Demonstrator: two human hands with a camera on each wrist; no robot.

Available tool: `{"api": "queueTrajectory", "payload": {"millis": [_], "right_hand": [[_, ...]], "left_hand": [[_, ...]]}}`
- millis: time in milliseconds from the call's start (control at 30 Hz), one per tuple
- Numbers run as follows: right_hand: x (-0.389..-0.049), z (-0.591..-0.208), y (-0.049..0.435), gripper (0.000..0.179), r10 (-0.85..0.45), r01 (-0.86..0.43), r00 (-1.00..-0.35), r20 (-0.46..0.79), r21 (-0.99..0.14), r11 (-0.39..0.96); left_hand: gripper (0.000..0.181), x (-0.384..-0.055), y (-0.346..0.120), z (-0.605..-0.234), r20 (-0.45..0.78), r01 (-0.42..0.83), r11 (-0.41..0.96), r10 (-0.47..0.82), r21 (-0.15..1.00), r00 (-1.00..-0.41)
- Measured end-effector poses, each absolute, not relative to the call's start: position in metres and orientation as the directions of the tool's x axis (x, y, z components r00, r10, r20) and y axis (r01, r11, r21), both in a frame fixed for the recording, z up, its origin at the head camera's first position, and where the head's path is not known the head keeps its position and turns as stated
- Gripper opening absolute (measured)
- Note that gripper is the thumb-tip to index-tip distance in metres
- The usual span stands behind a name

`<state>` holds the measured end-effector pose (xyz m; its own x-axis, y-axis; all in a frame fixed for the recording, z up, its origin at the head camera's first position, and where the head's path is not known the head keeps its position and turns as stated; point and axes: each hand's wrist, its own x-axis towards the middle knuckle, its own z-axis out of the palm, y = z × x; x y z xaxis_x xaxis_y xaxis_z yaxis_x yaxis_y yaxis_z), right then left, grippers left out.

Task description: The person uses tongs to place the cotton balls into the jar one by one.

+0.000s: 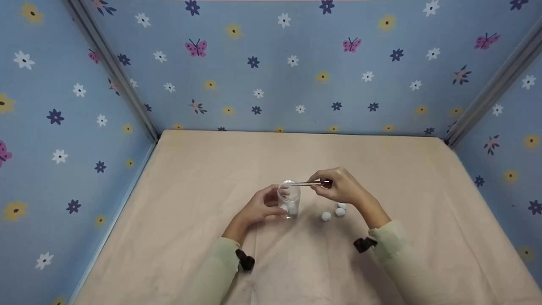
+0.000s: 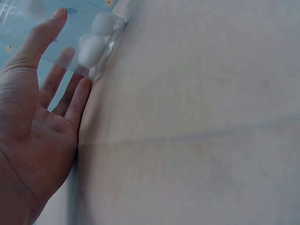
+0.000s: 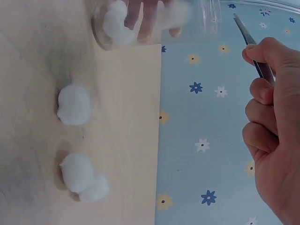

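Observation:
My left hand [image 1: 257, 207] holds a clear jar [image 1: 293, 209] upright on the cloth, thumb on one side and fingers on the other. Cotton balls [image 2: 91, 50] lie at the jar's bottom, and a blurred white cotton ball [image 3: 176, 15] shows higher up inside it. Between thumb and fingertips, my right hand [image 1: 342, 186] pinches metal tweezers [image 1: 301, 184], whose tips reach over the jar's open mouth. Nothing shows between those tips in the right wrist view. Right of the jar, three loose cotton balls [image 1: 326, 216] rest on the cloth, two of them close together.
A pale peach cloth [image 1: 203, 169] with slight creases covers the table. Blue flowered panels [image 1: 292, 80] stand at the back and both sides, with grey posts [image 1: 114, 67] at the corners. Each sleeve cuff carries a small black device [image 1: 245, 260].

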<state>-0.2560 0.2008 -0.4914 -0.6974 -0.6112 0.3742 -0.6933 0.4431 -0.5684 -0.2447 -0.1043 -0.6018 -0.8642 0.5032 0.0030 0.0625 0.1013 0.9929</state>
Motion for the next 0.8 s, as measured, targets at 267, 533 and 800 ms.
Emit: {"api": "queueTrajectory", "payload": {"millis": [267, 533, 800], "right_hand": [[-0.256, -0.493, 0.202, 0.019, -0.613, -0.704, -0.686, 0.393, -0.571, 0.422], [-0.256, -0.495, 0.209, 0.03, -0.599, -0.726, -0.669, 0.44, -0.557, 0.402], [-0.253, -0.496, 0.223, 0.031, -0.568, -0.724, -0.682, 0.461, -0.535, 0.436]], "left_hand": [[0.073, -0.244, -0.105, -0.601, 0.017, 0.07, 0.084, 0.511, 0.994, -0.859], [0.073, -0.244, -0.104, -0.602, 0.023, 0.076, 0.083, 0.51, 0.994, -0.86], [0.074, -0.243, -0.104, -0.6, -0.004, 0.052, 0.1, 0.498, 0.994, -0.867]]}}
